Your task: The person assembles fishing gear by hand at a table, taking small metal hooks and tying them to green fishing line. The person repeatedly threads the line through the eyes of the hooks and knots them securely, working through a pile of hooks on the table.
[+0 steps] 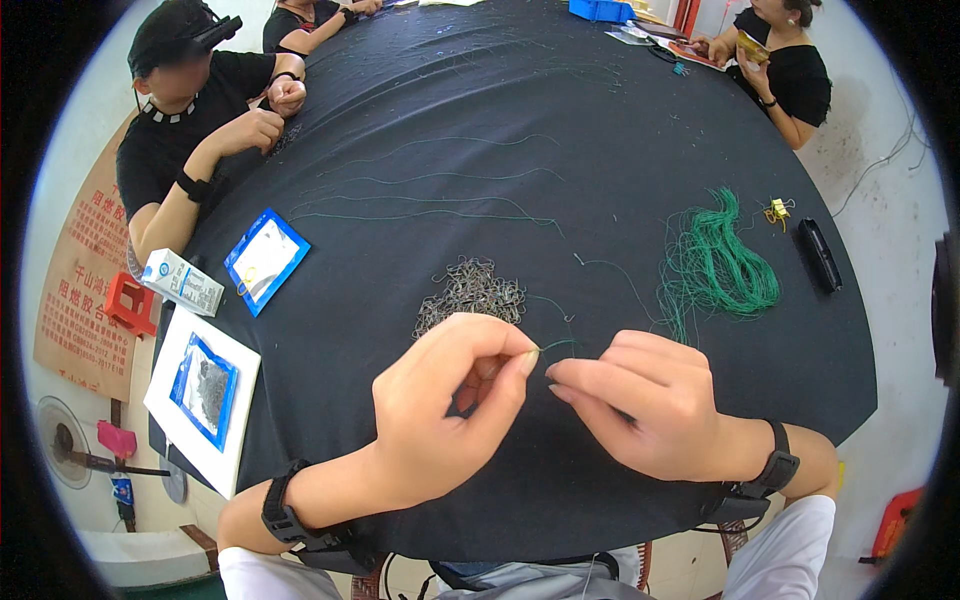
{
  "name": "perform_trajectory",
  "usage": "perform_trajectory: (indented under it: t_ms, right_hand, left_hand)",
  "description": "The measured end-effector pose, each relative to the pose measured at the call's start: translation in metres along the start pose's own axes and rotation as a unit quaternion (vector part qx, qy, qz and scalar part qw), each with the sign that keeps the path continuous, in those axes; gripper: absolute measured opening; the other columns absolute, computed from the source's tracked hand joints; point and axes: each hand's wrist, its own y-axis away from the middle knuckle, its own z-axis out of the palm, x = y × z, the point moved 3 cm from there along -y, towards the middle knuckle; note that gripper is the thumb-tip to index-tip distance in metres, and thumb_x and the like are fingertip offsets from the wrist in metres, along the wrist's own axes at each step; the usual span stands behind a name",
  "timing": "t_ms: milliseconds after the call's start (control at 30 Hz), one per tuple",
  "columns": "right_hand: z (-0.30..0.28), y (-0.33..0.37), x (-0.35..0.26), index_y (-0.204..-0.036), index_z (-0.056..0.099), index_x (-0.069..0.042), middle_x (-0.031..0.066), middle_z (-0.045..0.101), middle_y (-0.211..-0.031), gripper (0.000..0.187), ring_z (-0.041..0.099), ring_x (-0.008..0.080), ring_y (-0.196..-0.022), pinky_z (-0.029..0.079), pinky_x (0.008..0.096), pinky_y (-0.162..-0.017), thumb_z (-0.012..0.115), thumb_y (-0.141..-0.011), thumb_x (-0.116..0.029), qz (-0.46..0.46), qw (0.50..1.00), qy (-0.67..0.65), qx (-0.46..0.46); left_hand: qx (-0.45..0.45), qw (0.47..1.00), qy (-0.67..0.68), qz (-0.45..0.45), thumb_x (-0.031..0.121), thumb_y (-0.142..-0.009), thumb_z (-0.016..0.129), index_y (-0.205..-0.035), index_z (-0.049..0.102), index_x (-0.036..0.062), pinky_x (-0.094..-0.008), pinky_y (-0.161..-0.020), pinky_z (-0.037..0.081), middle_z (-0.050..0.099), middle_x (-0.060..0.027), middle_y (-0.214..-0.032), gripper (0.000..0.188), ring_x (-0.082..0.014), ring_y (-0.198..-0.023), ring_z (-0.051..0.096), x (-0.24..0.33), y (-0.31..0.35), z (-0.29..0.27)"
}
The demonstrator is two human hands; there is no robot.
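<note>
In front of me both hands are raised over the black tablecloth, fingertips almost meeting. My left hand (450, 400) pinches a short green thread (556, 345) between thumb and forefinger. Its loose part runs toward my right hand (640, 405), whose thumb and fingers are pressed together; anything between them is too small to make out. Just beyond my left hand lies a pile of small metal fish hooks (472, 292). One hook with thread (569, 318) rests to the right of that pile. A loose bundle of green thread (728, 262) spreads beyond my right hand.
Several cut threads (440, 178) stretch across the black tablecloth (400, 110). Blue-edged packets (268, 262), a white carton (183, 282) and a white board (240, 400) lie at left. A yellow clip (777, 211) and black case (820, 256) are at right. Other people sit around the table.
</note>
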Motion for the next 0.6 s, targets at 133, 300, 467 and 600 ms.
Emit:
perform_trajectory:
  t_ms: [133,300,467,600]
  right_hand:
    - [-0.002,0.0,-0.006,-0.081,0.068,-0.002,0.0019,0.047,-0.058,0.026,0.043,0.015,-0.047,0.032,0.0264,-0.041,0.075,-0.056,0.001,-0.059,0.994,0.082,0.034]
    - [-0.009,0.001,-0.012,-0.086,0.068,-0.003,0.0001,0.044,-0.065,0.032,0.046,0.0134,-0.056,0.037,0.0241,-0.043,0.065,-0.054,-0.009,-0.096,0.983,0.156,0.019]
    - [-0.013,0.001,-0.014,-0.086,0.068,-0.004,0.0003,0.043,-0.067,0.038,0.045,0.0135,-0.058,0.037,0.0233,-0.044,0.062,-0.05,-0.012,-0.119,0.978,0.17,0.023]
    - [-0.013,0.001,-0.013,-0.086,0.068,-0.004,-0.0001,0.042,-0.066,0.038,0.044,0.013,-0.057,0.036,0.0231,-0.043,0.061,-0.049,-0.012,-0.129,0.976,0.173,0.028]
  left_hand:
    - [0.008,0.991,-0.08,0.107,-0.008,-0.078,0.065,-0.088,0.061,-0.0027,-0.0198,-0.053,0.045,0.063,-0.0099,-0.085,0.012,-0.0084,-0.065,0.057,0.013,-0.005,-0.002]
    - [0.001,0.974,-0.131,0.185,-0.012,-0.07,0.066,-0.089,0.059,-0.0072,-0.0308,-0.059,0.054,0.062,-0.0148,-0.082,0.02,-0.0264,-0.07,0.063,0.014,-0.005,0.0]
    - [0.004,0.957,-0.176,0.232,-0.008,-0.068,0.068,-0.088,0.061,-0.0071,-0.0309,-0.061,0.056,0.062,-0.0153,-0.084,0.021,-0.0257,-0.07,0.064,0.015,-0.003,0.0]
    - [0.012,0.945,-0.197,0.261,-0.007,-0.068,0.068,-0.088,0.062,-0.0072,-0.0307,-0.061,0.056,0.063,-0.0152,-0.085,0.021,-0.0251,-0.069,0.064,0.015,-0.003,0.0]
